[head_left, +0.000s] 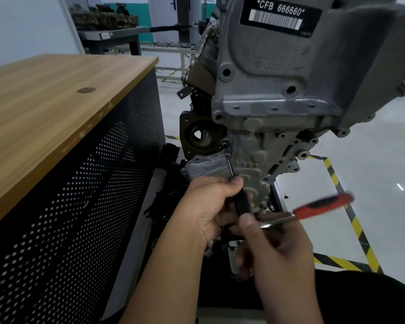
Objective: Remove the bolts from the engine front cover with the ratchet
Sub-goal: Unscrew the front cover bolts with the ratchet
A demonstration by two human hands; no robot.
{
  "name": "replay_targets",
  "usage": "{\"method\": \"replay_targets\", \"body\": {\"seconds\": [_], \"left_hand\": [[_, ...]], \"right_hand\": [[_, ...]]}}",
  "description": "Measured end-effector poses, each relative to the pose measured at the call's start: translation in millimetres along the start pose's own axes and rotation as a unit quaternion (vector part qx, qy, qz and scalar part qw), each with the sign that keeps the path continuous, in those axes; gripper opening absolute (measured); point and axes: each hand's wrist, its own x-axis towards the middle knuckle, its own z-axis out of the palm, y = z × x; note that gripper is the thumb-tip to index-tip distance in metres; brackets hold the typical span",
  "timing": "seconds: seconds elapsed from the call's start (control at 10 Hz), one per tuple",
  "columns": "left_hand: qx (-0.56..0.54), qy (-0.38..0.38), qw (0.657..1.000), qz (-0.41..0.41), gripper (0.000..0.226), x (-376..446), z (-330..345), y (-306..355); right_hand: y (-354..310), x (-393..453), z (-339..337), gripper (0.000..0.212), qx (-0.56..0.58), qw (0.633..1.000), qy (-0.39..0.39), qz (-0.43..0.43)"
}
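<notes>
A grey cast-aluminium engine front cover [255, 157] stands upright in the middle of the view, below a black barcode label [279, 16] reading CFB 666660. A slim steel extension bar [229, 166] with a black sleeve runs from the hands up to a small dark bolt [225, 143] at the cover's left edge. The left hand [211, 206] curls round the black sleeve, thumb on top. The right hand [274, 251] grips the ratchet with the red and black handle [323, 204] near its head (the handle is blurred), thumb pressed against the sleeve's lower end; how its other fingers lie probably cannot be told. A wood-topped cabinet with black perforated metal sides [68, 136] stands to the left. Yellow and black floor tape [351, 213] runs at right.
</notes>
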Motion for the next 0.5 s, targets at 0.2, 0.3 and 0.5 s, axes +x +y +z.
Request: {"method": "replay_targets", "body": {"seconds": [0.2,0.3,0.5], "left_hand": [[-0.021,0.009,1.000,0.009,0.007,0,4,-3],[-0.051,0.009,0.999,0.003,0.010,3,3,-2],[-0.021,0.061,0.997,0.030,0.011,4,0,-8]], "right_hand": [[-10,-2,5,0.014,0.223,0.961,0.012,0.165],[-11,-2,0,0.051,0.627,0.676,-0.064,0.381],[20,-2,12,0.025,-0.091,0.994,0.049,-0.037]]}}
